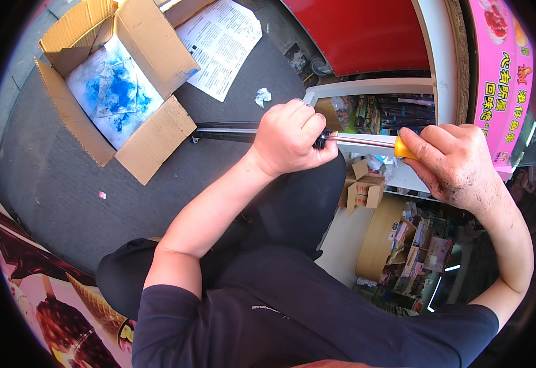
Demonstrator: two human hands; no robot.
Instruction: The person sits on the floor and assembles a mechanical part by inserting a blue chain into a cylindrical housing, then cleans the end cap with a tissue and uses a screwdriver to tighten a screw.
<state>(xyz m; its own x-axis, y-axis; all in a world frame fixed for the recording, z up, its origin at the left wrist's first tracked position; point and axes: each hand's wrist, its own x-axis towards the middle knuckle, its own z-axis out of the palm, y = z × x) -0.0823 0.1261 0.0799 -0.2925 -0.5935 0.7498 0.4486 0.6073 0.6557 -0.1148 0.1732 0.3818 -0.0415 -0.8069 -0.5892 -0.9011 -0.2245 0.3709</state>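
Observation:
My right hand point(456, 162) is closed around the yellow handle of a screwdriver point(404, 148). Its metal shaft points left toward a small black fitting point(323, 140) beside my left hand point(289, 136). That left hand is wrapped round the end of a long, narrow dark bar point(225, 131), which runs away to the left, close to a cardboard box. The fingers hide how the fitting joins the bar, and whether the screwdriver tip sits in a screw cannot be made out. Dark smudges mark the right hand.
At upper left the open cardboard box point(152, 132) holds blue-stained paper. A printed sheet point(224, 46) and crumpled tissue point(263, 97) lie on the dark floor mat point(157, 202). A red panel point(366, 34), white-framed shelves and a pink sign point(504, 80) stand ahead and right.

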